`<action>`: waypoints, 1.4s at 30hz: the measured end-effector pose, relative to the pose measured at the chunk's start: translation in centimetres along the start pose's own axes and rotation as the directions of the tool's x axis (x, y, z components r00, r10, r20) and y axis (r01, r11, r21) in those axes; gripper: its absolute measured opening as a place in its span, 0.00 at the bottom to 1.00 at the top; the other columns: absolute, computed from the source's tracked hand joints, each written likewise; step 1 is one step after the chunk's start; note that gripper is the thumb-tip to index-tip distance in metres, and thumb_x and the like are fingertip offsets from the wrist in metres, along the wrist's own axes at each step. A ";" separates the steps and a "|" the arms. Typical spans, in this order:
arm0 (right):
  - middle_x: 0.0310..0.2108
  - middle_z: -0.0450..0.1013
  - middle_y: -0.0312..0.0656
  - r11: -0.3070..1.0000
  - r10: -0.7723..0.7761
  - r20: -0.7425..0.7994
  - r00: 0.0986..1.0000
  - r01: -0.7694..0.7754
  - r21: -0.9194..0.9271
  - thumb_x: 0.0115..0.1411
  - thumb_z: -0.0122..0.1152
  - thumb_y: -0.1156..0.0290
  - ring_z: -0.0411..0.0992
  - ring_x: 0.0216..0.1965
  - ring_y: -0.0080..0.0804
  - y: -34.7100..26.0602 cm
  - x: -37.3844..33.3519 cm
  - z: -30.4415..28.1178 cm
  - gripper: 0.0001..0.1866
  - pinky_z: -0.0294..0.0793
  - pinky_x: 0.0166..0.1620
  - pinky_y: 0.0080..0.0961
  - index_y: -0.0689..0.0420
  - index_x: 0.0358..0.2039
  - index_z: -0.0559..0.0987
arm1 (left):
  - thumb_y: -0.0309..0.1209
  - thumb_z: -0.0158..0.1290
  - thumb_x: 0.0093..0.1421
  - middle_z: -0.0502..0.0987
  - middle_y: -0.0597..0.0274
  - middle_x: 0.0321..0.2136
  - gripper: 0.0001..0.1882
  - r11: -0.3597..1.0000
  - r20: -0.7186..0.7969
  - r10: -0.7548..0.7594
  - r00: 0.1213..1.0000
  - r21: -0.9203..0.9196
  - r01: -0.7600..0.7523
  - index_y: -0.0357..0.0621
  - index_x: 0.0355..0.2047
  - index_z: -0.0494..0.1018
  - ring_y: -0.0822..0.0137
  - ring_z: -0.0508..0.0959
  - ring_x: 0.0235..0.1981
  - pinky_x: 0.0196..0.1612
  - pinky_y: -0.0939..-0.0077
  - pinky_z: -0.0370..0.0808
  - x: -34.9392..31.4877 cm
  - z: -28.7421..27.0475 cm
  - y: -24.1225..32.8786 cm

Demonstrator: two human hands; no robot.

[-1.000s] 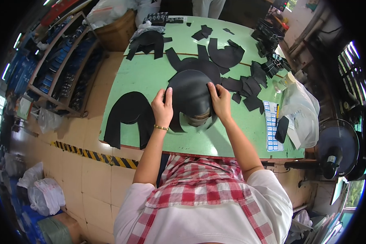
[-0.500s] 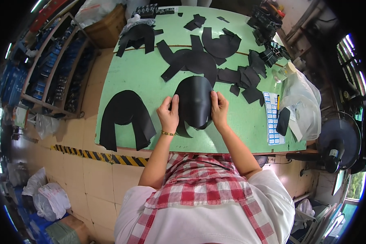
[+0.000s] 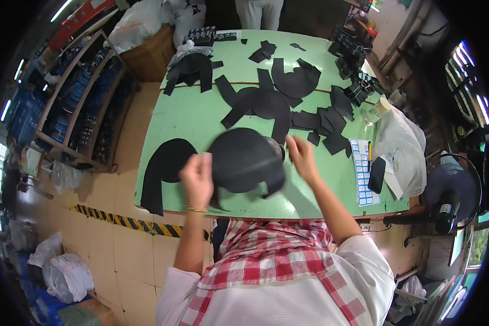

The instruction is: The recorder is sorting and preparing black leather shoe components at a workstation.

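Note:
My left hand is closed on the left edge of a black curved sheet, smeared by motion and held over the front of the table. Just off the sheet's right edge is my right hand, its fingers curled together; I cannot make out what, if anything, is in them. Partly hidden behind the sheet shows a small round greyish thing. Flat on the table beside my left hand lies a black arch-shaped piece, its right part covered by that hand. Farther back are overlapping black cut pieces.
The green table carries black scraps and black binder clips on the right. Nearer are a label sheet, a dark phone and a white plastic bag. A fan stands right of the table. Another person's legs show behind it.
The black curved sheet has swung left and turned with my left hand. My right hand has come away from its edge. The view has tilted up, showing more beyond the table.

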State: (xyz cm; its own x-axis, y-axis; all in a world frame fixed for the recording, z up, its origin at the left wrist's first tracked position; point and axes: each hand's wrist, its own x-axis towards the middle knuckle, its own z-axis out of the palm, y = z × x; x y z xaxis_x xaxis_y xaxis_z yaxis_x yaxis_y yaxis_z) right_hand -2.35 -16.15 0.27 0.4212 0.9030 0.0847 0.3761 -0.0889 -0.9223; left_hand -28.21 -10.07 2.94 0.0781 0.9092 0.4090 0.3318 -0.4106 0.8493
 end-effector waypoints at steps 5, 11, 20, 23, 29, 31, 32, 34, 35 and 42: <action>0.35 0.71 0.46 0.793 -0.035 -0.161 0.986 -0.070 -0.605 0.46 0.60 0.43 0.69 0.38 0.37 4.1 12.4 -0.4 0.32 0.67 0.40 0.30 0.61 0.37 0.71 | 0.39 0.46 0.61 0.50 0.68 0.12 0.22 0.975 0.078 -0.059 0.995 0.217 0.041 0.37 0.16 0.58 0.80 0.51 0.17 0.17 0.77 0.50 8.1 -10.4 -6.5; 0.47 0.66 0.50 0.530 0.374 -0.144 0.916 -0.338 -0.778 0.39 0.66 0.42 0.64 0.50 0.44 4.4 16.2 1.5 0.42 0.64 0.51 0.35 0.61 0.47 0.66 | 0.46 0.46 0.58 0.74 0.51 0.23 0.19 0.579 0.085 -0.278 0.957 0.809 0.096 0.41 0.32 0.71 0.50 0.74 0.28 0.32 0.57 0.70 7.9 -13.2 -16.2; 0.31 0.73 0.50 0.915 -0.370 -0.081 0.925 0.348 -0.205 0.52 0.58 0.69 0.73 0.33 0.39 2.2 20.0 1.4 0.19 0.71 0.36 0.29 0.61 0.45 0.70 | 0.38 0.42 0.62 0.67 0.55 0.48 0.18 1.000 0.175 -0.006 0.985 -0.026 0.011 0.40 0.47 0.63 0.60 0.67 0.51 0.52 0.70 0.63 10.5 -4.3 -11.5; 0.28 0.72 0.39 0.911 -0.294 0.136 0.946 0.235 0.338 0.56 0.55 0.71 0.69 0.28 0.17 -7.5 16.1 0.6 0.17 0.69 0.30 0.15 0.65 0.45 0.70 | 0.46 0.37 0.63 0.63 0.55 0.53 0.26 0.962 0.192 -0.078 0.978 -0.245 0.124 0.37 0.52 0.60 0.62 0.59 0.57 0.59 0.71 0.53 10.5 -2.5 -9.5; 0.31 0.73 0.35 0.793 -0.260 0.402 0.878 -0.043 0.607 0.57 0.55 0.70 0.72 0.30 0.17 -13.6 11.3 -4.2 0.16 0.72 0.35 0.14 0.63 0.45 0.70 | 0.61 0.27 0.58 0.54 0.49 0.58 0.42 0.498 0.573 -0.157 0.805 -0.658 0.565 0.33 0.57 0.53 0.57 0.55 0.60 0.61 0.65 0.50 11.5 1.7 -4.5; 0.33 0.73 0.35 0.787 -0.246 0.407 0.880 -0.064 0.614 0.57 0.54 0.70 0.71 0.32 0.17 -13.0 10.2 -4.8 0.15 0.71 0.36 0.14 0.64 0.43 0.70 | 0.62 0.27 0.58 0.58 0.48 0.56 0.43 0.340 0.691 0.015 0.722 -0.683 0.646 0.33 0.56 0.54 0.56 0.60 0.57 0.58 0.65 0.55 11.0 1.7 -1.5; 0.33 0.73 0.35 0.786 -0.238 0.416 0.877 -0.078 0.614 0.57 0.54 0.70 0.71 0.32 0.17 -12.3 9.8 -4.8 0.15 0.71 0.36 0.14 0.64 0.43 0.70 | 0.63 0.27 0.57 0.62 0.47 0.54 0.44 0.185 0.745 0.203 0.636 -0.667 0.722 0.34 0.56 0.54 0.55 0.64 0.54 0.56 0.64 0.60 10.6 1.2 0.1; 0.33 0.72 0.34 0.878 -0.178 0.304 0.936 0.012 0.479 0.57 0.54 0.71 0.70 0.32 0.17 -10.4 9.2 -4.8 0.14 0.69 0.36 0.13 0.65 0.42 0.70 | 0.63 0.26 0.58 0.65 0.48 0.51 0.43 0.250 0.760 0.162 0.629 -0.649 0.719 0.34 0.55 0.57 0.57 0.69 0.49 0.53 0.67 0.64 10.0 0.3 3.2; 0.31 0.72 0.34 0.891 -0.168 0.215 0.962 0.054 0.451 0.56 0.54 0.72 0.68 0.30 0.16 -8.3 9.5 -4.5 0.13 0.66 0.34 0.12 0.63 0.41 0.71 | 0.62 0.26 0.58 0.69 0.49 0.48 0.42 0.318 0.772 0.133 0.621 -0.627 0.711 0.34 0.53 0.59 0.60 0.73 0.45 0.49 0.69 0.68 9.7 0.1 4.0; 0.21 0.67 0.30 0.941 -0.228 0.001 0.974 0.220 0.257 0.57 0.51 0.71 0.59 0.24 0.12 -5.9 4.9 0.8 0.07 0.58 0.27 0.12 0.62 0.34 0.70 | 0.39 0.47 0.60 0.74 0.62 0.24 0.18 0.937 0.343 0.006 0.939 -0.331 0.115 0.31 0.35 0.69 0.70 0.73 0.25 0.30 0.79 0.69 6.0 0.8 1.1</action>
State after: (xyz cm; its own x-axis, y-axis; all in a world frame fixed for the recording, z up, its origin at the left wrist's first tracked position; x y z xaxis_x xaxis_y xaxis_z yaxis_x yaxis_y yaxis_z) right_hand -3.16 -10.89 5.83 0.3237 0.8998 0.2925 0.2347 0.2231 -0.9461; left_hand -26.67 -4.99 6.05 0.3980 0.8752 0.2751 0.0083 -0.3033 0.9529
